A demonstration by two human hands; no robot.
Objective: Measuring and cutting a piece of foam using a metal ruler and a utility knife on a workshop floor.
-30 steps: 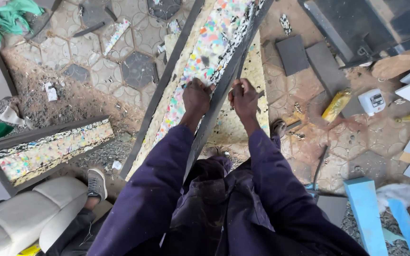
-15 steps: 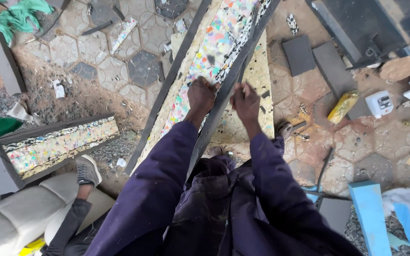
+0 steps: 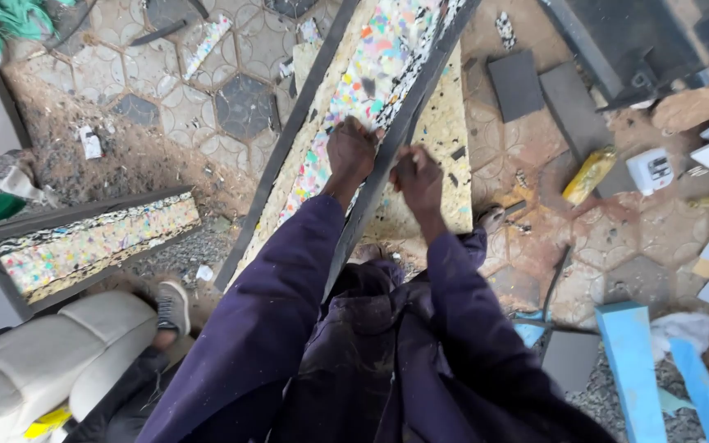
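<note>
Two hands meet at the long foam panel (image 3: 375, 74), which runs from near our waist up and away toward the top of the view. It is a slab of multicoloured chip foam set between dark strips along its edges, and it lies tilted over the tiled floor (image 3: 231, 98). Our left hand (image 3: 350, 152) rests fist-like on the speckled face of the panel, fingers curled under; whether it grips anything we cannot tell. Our right hand (image 3: 416, 176) is closed around the dark strip (image 3: 420, 90) along the panel's right edge (the fingers wrap over it, knuckles up). Both arms are in purple sleeves (image 3: 281, 287).

Just right of that edge, a yellowish foam sheet (image 3: 445, 139) lies underneath the panel. A second, shorter framed foam piece (image 3: 92, 242) lies on the ground to the left, well apart from the hands. Near it a grey shoe (image 3: 172, 305) shows beside a pale padded cushion (image 3: 34, 361). To the right of the panel, two dark square slabs (image 3: 519, 82) lie on the reddish tiles, with a yellow bottle (image 3: 588, 174) and a small white box (image 3: 651, 170) further out. Light blue planks (image 3: 633, 369) lie at the lower right. A green cloth (image 3: 10, 18) sits in the upper left corner, among scattered crumbs of foam.
</note>
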